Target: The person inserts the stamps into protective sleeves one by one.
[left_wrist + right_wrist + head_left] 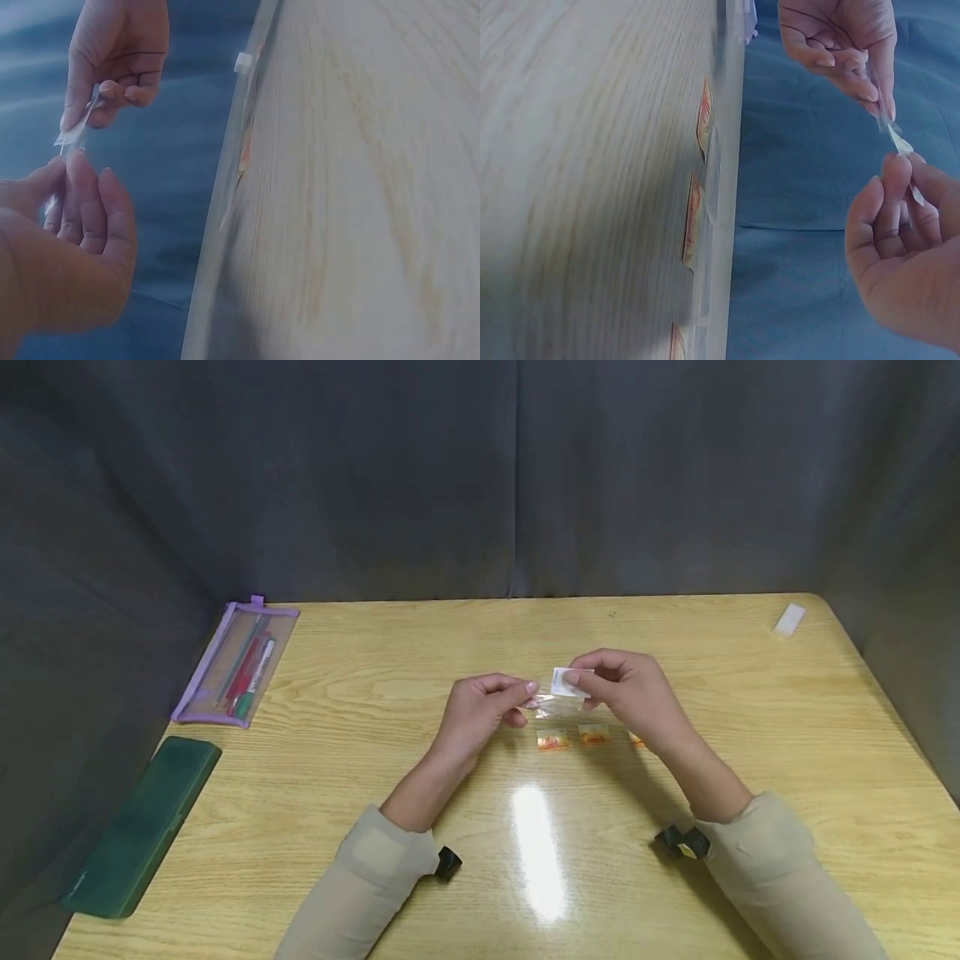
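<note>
Over the middle of the table, my left hand (478,712) pinches the edge of a small clear plastic bag (557,708) between thumb and fingers. My right hand (633,695) pinches a small white rectangular piece (564,683) with faint print, its thumb lying across the face. The white piece overlaps the bag's upper edge in the head view; whether it is inside the bag I cannot tell. In the right wrist view both thin pieces appear edge-on between the fingertips. Below the hands lie small orange-and-yellow packets (552,740) in a row, one partly hidden by the right wrist.
A purple-trimmed mesh pouch (199,672) with pens inside lies at the far left. In front of it is a dark green case (142,827). Near the back right corner sits a small white block (789,620). Dark curtains (375,485) stand behind the table.
</note>
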Demonstrator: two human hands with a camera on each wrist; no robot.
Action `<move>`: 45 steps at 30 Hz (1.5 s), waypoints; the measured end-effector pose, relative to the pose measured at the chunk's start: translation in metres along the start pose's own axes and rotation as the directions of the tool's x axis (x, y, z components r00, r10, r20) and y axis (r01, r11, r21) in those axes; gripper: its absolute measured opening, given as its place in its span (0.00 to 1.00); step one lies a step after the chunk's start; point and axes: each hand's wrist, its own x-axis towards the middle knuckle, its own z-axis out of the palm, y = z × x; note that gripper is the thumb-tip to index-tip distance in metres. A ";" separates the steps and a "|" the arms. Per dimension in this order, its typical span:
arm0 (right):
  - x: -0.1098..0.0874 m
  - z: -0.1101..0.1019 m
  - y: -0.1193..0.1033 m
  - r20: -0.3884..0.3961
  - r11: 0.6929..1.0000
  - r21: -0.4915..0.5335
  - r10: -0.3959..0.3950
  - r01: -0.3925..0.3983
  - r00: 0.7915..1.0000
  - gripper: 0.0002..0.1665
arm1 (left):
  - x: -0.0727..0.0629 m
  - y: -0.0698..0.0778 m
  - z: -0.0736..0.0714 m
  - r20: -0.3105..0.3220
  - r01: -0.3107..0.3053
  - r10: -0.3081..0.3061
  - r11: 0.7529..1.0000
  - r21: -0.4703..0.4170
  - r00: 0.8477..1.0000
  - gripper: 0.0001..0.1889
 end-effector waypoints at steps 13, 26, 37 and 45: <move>0.001 -0.003 -0.004 0.097 0.985 -0.132 0.124 -0.110 0.988 0.17 | 0.000 0.001 0.003 -0.063 -0.043 0.045 0.998 0.036 0.997 0.10; 0.002 -0.007 -0.005 0.149 0.983 -0.114 0.162 -0.146 0.975 0.19 | -0.001 -0.001 0.004 -0.052 -0.073 0.076 0.995 0.062 0.996 0.09; 0.004 -0.005 -0.001 0.169 0.986 -0.110 0.146 -0.128 0.975 0.19 | -0.001 0.000 0.004 -0.013 -0.015 0.016 0.998 0.056 1.000 0.10; 0.000 -0.010 0.003 0.146 0.989 -0.011 0.147 -0.147 0.978 0.19 | 0.001 0.002 0.002 -0.044 -0.008 0.007 1.000 -0.015 0.999 0.11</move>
